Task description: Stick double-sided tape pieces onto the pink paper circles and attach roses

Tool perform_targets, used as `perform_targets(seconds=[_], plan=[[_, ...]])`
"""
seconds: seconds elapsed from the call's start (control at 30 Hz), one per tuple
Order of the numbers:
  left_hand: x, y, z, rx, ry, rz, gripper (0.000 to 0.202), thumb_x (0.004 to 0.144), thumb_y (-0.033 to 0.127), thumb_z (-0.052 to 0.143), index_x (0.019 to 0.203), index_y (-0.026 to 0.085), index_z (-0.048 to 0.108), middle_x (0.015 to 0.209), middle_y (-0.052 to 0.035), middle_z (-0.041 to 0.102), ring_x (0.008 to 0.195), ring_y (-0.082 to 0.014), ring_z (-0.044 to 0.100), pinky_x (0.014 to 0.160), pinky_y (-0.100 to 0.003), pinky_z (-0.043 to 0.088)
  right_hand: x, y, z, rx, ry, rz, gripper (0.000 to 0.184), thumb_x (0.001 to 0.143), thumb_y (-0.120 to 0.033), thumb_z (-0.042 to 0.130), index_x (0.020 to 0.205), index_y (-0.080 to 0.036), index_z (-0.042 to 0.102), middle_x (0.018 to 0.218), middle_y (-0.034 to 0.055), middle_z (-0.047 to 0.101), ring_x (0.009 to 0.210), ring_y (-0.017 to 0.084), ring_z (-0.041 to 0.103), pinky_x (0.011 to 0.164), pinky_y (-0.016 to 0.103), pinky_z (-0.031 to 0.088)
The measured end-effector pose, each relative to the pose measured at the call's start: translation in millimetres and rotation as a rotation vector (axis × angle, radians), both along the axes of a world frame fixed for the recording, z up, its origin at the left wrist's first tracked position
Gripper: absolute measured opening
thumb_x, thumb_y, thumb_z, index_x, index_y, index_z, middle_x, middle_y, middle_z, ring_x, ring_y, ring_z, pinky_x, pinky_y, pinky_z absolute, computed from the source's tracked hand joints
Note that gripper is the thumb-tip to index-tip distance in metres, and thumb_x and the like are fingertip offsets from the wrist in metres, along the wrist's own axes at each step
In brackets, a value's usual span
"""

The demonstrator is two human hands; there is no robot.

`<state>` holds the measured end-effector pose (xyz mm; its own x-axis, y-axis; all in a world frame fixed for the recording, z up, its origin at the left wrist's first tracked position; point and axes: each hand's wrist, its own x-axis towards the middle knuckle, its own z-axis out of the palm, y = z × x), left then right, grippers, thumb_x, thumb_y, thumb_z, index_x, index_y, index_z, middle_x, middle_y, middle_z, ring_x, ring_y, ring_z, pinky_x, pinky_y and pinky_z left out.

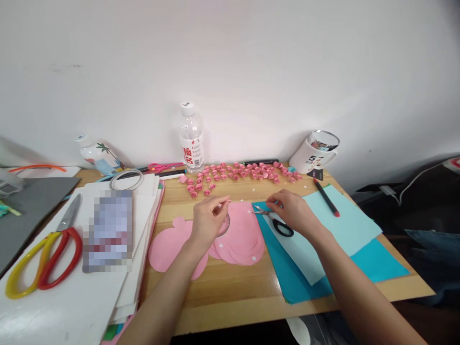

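My left hand (210, 218) is closed in a pinch above the pink paper cutouts (242, 235); what is between its fingertips is too small to make out. Partly hidden behind this hand, a dark-edged ring (226, 227) lies on the pink paper. My right hand (289, 208) is over the blue paper, its thumb and fingers drawn together right beside small black-handled scissors (282, 228). The scissors' blades point left, and one handle loop is hidden by the hand. Small white scraps (253, 258) lie on the pink pieces. Many curled pink paper rosettes (235, 175) are spread behind both hands.
A clear bottle (191, 143) and a white mug (314, 153) stand by the wall. Left are stacked white sheets (53, 311) with large red-and-yellow scissors (59, 261) and a tape roll (126, 180). A marker (326, 197) rests on light-blue paper (354, 225) at right.
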<state>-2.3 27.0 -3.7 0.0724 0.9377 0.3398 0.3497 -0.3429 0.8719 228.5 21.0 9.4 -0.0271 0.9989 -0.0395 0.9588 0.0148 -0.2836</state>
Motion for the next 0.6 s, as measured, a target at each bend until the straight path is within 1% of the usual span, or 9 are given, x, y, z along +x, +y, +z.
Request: perform_targets(seconds=[0.1,0.17,0.27,0.33,0.47,0.6], plan=[[-1,0,2.0,0.005,-0.005,0.004,0.014,0.077,0.021,0.06,0.084,0.018,0.072,0.076,-0.0039,0.071,0.06,-0.0126,0.062,0.053,-0.022,0.048,-4,11,-12.8,-0.055,0.09,0.027,0.018,0.08,-0.025,0.051,0.076,-0.018,0.067,0.081,0.0066,0.063,0.07,0.017,0.059,0.062,0.025,0.039],[-1,0,2.6,0.007,-0.01,0.005,0.014,0.077,0.021,0.06,0.084,0.018,0.071,0.077,-0.0042,0.071,0.059,-0.0124,0.062,0.052,-0.022,0.047,-5,15,-19.6,-0.096,0.141,0.052,0.018,0.08,-0.027,0.052,0.075,-0.018,0.067,0.075,0.0047,0.062,0.066,0.016,0.057,0.059,0.025,0.037],[-1,0,2.6,0.008,-0.013,-0.005,0.014,0.078,0.02,0.06,0.084,0.017,0.071,0.076,-0.0042,0.071,0.058,-0.0118,0.062,0.05,-0.021,0.047,-6,17,-24.2,-0.137,0.178,0.043,0.019,0.078,-0.031,0.053,0.074,-0.018,0.066,0.066,0.0021,0.06,0.06,0.015,0.053,0.054,0.024,0.034],[0,-1,2.4,0.014,-0.013,-0.006,0.014,0.078,0.021,0.06,0.085,0.018,0.072,0.075,-0.0036,0.071,0.057,-0.0113,0.061,0.049,-0.02,0.046,-5,17,-24.4,-0.153,0.181,0.021,0.018,0.077,-0.032,0.055,0.073,-0.018,0.066,0.065,0.0015,0.058,0.058,0.015,0.052,0.052,0.024,0.033],[1,-2,3.0,-0.004,-0.032,-0.002,0.014,0.077,0.02,0.06,0.085,0.019,0.072,0.074,-0.0029,0.071,0.055,-0.0103,0.06,0.048,-0.02,0.046,-5,16,-24.6,-0.166,0.176,0.025,0.019,0.077,-0.034,0.055,0.072,-0.018,0.064,0.069,0.002,0.059,0.062,0.015,0.053,0.052,0.023,0.034],[3,-2,6.2,-0.086,-0.103,-0.013,0.013,0.074,0.018,0.062,0.081,0.017,0.073,0.072,-0.0033,0.071,0.052,-0.0098,0.058,0.047,-0.02,0.045,-5,13,-28.6,-0.102,0.14,0.022,0.017,0.081,-0.031,0.051,0.074,-0.019,0.062,0.082,0.0037,0.06,0.069,0.015,0.057,0.057,0.023,0.037]])
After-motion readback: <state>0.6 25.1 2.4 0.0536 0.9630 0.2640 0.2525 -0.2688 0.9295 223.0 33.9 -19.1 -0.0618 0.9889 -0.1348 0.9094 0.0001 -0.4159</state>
